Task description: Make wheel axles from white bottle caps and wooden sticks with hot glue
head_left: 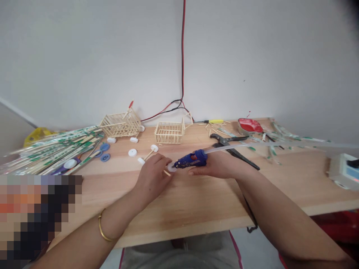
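Blue glue gun point(192, 159) is clenched by right hand point(217, 167), left hand point(153, 176) pinching a half-hidden white wheel point(171, 167).

Legible text: none. Green print on the chopstick wrappers point(50, 154) is too small to read. Markings on the white box point(342, 171) are blurred.
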A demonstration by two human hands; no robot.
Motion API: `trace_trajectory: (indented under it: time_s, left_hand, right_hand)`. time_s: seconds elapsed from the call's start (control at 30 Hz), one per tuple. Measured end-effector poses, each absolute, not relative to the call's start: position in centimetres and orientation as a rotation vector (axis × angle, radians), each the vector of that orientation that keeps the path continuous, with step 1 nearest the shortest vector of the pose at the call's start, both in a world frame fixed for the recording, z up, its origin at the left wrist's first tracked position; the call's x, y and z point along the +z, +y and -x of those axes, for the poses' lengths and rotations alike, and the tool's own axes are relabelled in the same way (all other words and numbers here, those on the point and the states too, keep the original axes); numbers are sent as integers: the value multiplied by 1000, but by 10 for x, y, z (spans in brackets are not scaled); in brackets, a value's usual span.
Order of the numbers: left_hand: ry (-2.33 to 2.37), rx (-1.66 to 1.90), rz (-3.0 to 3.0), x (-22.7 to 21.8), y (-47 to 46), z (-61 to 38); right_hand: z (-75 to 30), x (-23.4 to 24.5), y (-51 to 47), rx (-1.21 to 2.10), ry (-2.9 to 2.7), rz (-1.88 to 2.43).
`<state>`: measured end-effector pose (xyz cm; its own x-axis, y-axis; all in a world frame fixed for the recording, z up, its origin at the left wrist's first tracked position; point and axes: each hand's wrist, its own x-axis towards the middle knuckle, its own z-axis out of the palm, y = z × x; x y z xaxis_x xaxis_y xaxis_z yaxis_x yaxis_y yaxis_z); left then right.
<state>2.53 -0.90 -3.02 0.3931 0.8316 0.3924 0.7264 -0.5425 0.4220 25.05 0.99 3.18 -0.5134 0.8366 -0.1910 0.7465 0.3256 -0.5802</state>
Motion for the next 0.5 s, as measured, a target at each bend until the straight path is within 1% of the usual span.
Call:
trace_trajectory:
  time_s: [0.2,0.5]
  left_hand:
    - [1415,820,-2524,-29,-10,-26]
    - [1434,865,-2687,-33,-11,-26]
  right_hand:
    - [-248,32,6,880,-2450,1439]
    - [-245,34,4,782,-2459,1460]
